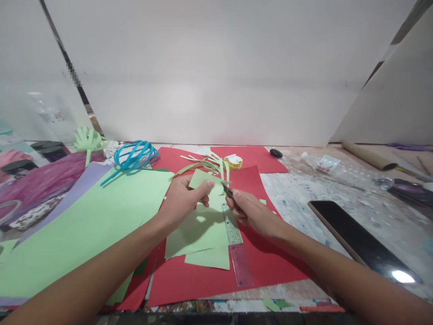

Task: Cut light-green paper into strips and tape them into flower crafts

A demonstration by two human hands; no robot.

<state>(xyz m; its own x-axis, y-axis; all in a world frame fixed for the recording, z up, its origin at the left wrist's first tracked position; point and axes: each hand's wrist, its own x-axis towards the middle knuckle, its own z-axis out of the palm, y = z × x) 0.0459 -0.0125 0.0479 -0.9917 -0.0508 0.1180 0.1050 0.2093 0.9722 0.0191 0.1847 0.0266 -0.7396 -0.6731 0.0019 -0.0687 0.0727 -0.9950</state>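
Observation:
Between its thumb and fingers, my left hand holds a small piece of light green paper. My right hand is closed round a pair of dark scissors, whose tip meets the paper's right edge. Most of the handles are hidden in the fingers. Below both hands, larger green sheets and a clear ruler lie on red paper. Just beyond the hands are thin green paper strips and a roll of yellow tape.
A big green sheet covers the left side, with a blue strip ball behind it. At right lie a phone, a plastic bottle and a cardboard tube. A white panel closes off the back.

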